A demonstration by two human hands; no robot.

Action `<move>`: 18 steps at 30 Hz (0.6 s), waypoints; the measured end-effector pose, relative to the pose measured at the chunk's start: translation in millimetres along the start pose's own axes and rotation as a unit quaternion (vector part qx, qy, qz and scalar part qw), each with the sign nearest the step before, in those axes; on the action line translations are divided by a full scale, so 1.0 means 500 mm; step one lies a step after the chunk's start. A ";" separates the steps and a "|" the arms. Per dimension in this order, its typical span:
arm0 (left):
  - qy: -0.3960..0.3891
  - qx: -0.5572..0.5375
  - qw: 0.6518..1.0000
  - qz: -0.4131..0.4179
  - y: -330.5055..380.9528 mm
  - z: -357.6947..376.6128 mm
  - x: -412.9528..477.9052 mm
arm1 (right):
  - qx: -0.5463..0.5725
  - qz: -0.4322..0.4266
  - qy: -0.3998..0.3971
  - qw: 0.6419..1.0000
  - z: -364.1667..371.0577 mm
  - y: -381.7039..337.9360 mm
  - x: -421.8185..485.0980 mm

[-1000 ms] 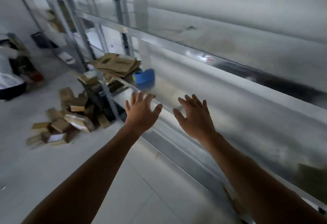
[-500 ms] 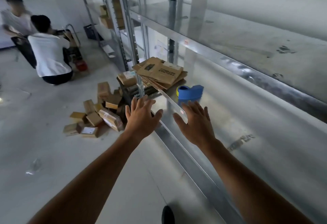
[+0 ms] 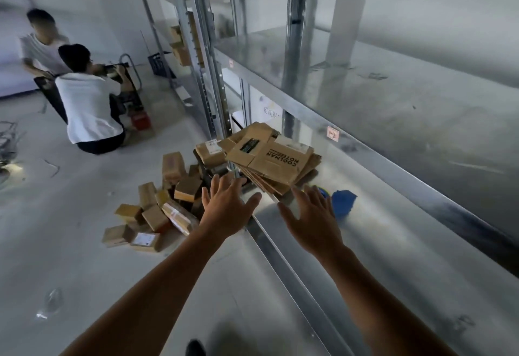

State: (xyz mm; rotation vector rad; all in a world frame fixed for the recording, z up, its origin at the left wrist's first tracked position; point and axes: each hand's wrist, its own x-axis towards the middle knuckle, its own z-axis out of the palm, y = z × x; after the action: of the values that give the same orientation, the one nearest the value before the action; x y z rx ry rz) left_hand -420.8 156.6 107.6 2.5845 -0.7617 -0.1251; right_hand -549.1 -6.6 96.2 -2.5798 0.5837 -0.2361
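**Nearly at the cartons: both hands out, nothing held**

Here the metal rack [image 3: 213, 80] fills the right half of the view, and its lower shelf [image 3: 393, 243] runs away from the camera, bare and shiny for most of its length. The concrete floor [image 3: 70, 243] lies to the left, where two people [image 3: 84, 108] are busy with a cart, well apart from the work.

At the far end of the lower shelf lies a stack of flattened cartons [image 3: 278, 161], skewed, with one corner hanging over the shelf's front edge. Below it, on the floor by the rack's upright, sits a loose pile of small boxes [image 3: 157, 209].

The left hand [image 3: 224, 209] is stretched out in front of the shelf edge and the right hand [image 3: 314, 220] above the shelf itself. Both have their fingers spread wide and hold nothing. They are near the stack but not touching it. A blue tape dispenser [image 3: 341, 201] rests on the shelf just beside the right hand, partly hidden by it.

This looks like the reach, with the grasp not yet begun. The next move probably calls for carrying both hands on to the stack, one to each side, and closing on the whole bundle together, since loose flat sheets may slide apart. The right hand should also pass the dispenser without knocking it.
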 end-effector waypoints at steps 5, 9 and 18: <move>-0.011 -0.014 0.999 0.034 -0.065 0.022 0.140 | 0.003 0.052 -0.019 0.998 0.050 -0.009 0.109; -0.038 -0.040 0.997 0.052 -0.125 0.040 0.285 | -0.003 0.090 -0.006 0.996 0.107 -0.015 0.210; -0.123 -0.028 0.989 0.075 -0.226 0.079 0.574 | 0.026 0.267 0.001 0.963 0.164 -0.037 0.372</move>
State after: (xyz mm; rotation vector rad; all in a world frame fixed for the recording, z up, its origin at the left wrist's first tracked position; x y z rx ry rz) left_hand -130.8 72.6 33.1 2.4748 -1.0223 -0.4191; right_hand -354.2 -40.2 45.3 -2.2658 1.2222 -0.0685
